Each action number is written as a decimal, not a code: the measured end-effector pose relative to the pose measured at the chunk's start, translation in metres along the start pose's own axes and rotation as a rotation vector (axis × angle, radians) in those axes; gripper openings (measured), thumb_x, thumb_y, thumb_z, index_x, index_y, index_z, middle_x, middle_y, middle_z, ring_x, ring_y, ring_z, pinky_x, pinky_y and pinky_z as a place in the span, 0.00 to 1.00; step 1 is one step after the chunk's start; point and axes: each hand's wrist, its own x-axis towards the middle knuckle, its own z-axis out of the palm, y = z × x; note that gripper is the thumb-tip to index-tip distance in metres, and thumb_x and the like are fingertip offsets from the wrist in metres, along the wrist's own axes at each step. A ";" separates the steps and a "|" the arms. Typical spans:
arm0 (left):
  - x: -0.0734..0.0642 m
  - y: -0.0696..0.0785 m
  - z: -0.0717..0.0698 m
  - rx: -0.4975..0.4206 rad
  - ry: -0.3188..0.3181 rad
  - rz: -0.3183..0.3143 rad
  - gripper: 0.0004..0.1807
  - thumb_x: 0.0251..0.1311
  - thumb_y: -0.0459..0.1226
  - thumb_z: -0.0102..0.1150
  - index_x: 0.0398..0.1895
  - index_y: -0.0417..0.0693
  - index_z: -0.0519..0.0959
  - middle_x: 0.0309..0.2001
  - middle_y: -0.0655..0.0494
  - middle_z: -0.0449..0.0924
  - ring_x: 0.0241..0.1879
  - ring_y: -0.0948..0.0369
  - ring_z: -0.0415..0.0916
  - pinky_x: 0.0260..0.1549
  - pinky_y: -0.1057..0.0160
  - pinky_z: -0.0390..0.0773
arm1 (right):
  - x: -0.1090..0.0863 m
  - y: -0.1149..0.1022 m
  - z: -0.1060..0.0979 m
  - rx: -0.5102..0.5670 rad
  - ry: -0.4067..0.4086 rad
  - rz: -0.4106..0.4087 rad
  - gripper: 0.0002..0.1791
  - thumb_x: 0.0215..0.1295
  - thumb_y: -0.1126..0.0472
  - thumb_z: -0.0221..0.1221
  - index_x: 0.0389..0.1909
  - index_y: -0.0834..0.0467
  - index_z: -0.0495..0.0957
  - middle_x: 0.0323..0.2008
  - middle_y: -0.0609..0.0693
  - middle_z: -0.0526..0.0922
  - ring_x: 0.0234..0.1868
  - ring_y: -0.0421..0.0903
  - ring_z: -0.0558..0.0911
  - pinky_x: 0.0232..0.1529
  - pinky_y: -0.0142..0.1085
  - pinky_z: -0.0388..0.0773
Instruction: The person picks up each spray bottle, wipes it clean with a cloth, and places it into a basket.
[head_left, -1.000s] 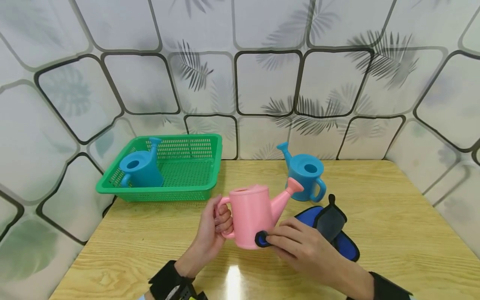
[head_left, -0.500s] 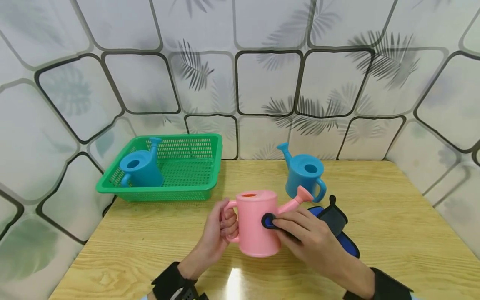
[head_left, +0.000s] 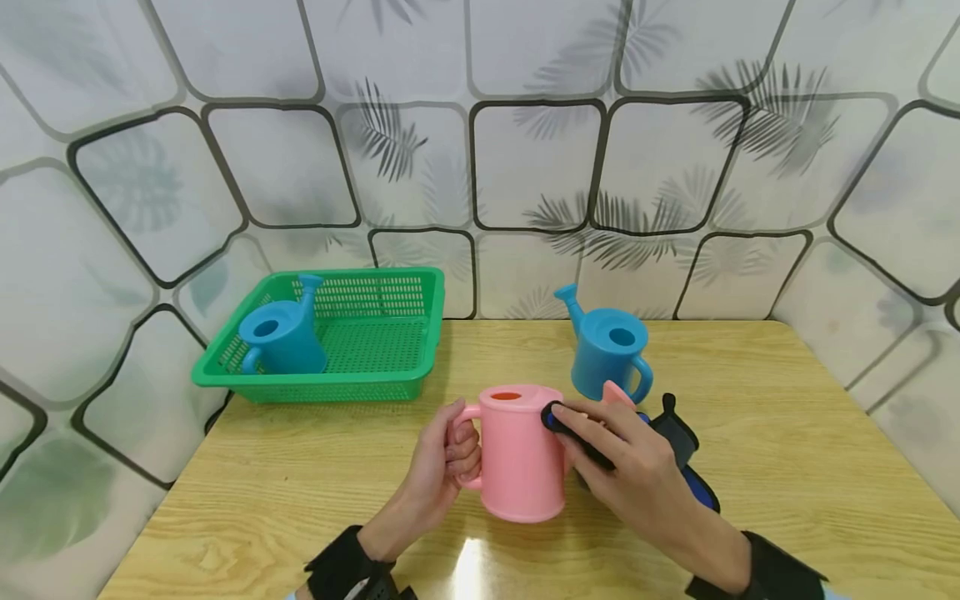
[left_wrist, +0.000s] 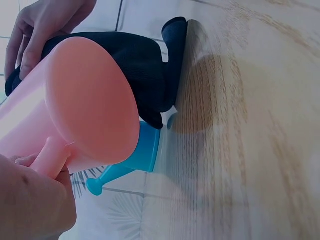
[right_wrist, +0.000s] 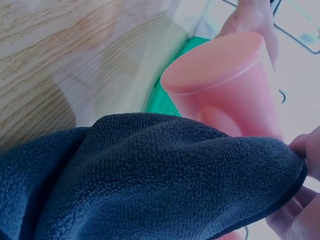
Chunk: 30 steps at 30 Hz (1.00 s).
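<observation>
My left hand (head_left: 442, 450) grips the handle of a pink watering can (head_left: 517, 467), which is upright and raised above the table in the left wrist view. In my right hand (head_left: 622, 454) a dark blue and black cloth (right_wrist: 165, 175) is pinched at one edge. Its pinched edge lies against the can's upper right side, close under the rim. The rest of the cloth hangs down behind that hand towards the table. Most of the pink spout is hidden behind the right hand; only the tip of its rose (head_left: 618, 395) shows.
Behind the hands, a blue watering can (head_left: 609, 354) stands on the wooden table (head_left: 780, 433). At the back left, a green plastic basket (head_left: 375, 387) holds another blue watering can (head_left: 281, 337). A patterned curtain (head_left: 540, 167) rises along the table's back and sides.
The pink can has shifted to the right and turned, its spout passing behind the right hand. The cloth's pinched edge has moved up from the can's base to near its rim.
</observation>
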 end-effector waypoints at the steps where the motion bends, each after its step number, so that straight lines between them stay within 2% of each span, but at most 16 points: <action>1: 0.000 0.000 0.000 0.003 -0.002 0.000 0.27 0.78 0.52 0.39 0.16 0.55 0.56 0.13 0.68 0.53 0.14 0.70 0.52 0.19 0.71 0.55 | 0.000 0.000 0.000 0.003 -0.003 0.004 0.20 0.77 0.49 0.55 0.52 0.60 0.86 0.46 0.55 0.87 0.40 0.47 0.88 0.49 0.22 0.81; 5: -0.001 -0.001 0.000 0.013 -0.007 -0.002 0.27 0.78 0.52 0.39 0.16 0.55 0.56 0.13 0.68 0.53 0.14 0.69 0.52 0.18 0.71 0.55 | -0.001 0.001 -0.001 0.013 -0.023 0.032 0.20 0.77 0.49 0.55 0.50 0.60 0.87 0.46 0.56 0.87 0.42 0.49 0.89 0.59 0.21 0.76; 10: -0.002 0.000 0.000 0.013 -0.006 0.000 0.27 0.77 0.53 0.40 0.16 0.55 0.57 0.13 0.68 0.54 0.14 0.69 0.52 0.19 0.71 0.56 | -0.001 0.003 -0.001 0.020 -0.054 0.065 0.20 0.77 0.48 0.54 0.50 0.59 0.87 0.46 0.55 0.86 0.40 0.47 0.88 0.64 0.19 0.70; 14: -0.002 0.000 0.000 0.017 -0.005 0.002 0.27 0.77 0.52 0.40 0.16 0.55 0.56 0.13 0.68 0.53 0.14 0.69 0.52 0.19 0.71 0.56 | -0.002 0.003 -0.001 0.024 -0.062 0.066 0.20 0.76 0.48 0.55 0.50 0.58 0.87 0.46 0.54 0.87 0.44 0.48 0.88 0.67 0.20 0.67; 24: -0.003 0.003 -0.002 -0.034 0.010 0.019 0.26 0.77 0.52 0.40 0.18 0.55 0.58 0.14 0.68 0.54 0.14 0.69 0.52 0.21 0.71 0.58 | -0.007 0.002 0.001 0.039 -0.074 -0.002 0.19 0.77 0.49 0.55 0.49 0.58 0.87 0.46 0.52 0.86 0.46 0.47 0.85 0.54 0.21 0.78; 30: -0.001 0.006 -0.004 -0.108 0.057 0.044 0.25 0.78 0.50 0.38 0.17 0.56 0.58 0.13 0.68 0.53 0.13 0.70 0.51 0.19 0.72 0.56 | -0.014 -0.001 0.007 0.097 -0.084 -0.067 0.16 0.77 0.52 0.56 0.49 0.57 0.86 0.45 0.52 0.85 0.45 0.46 0.84 0.49 0.24 0.80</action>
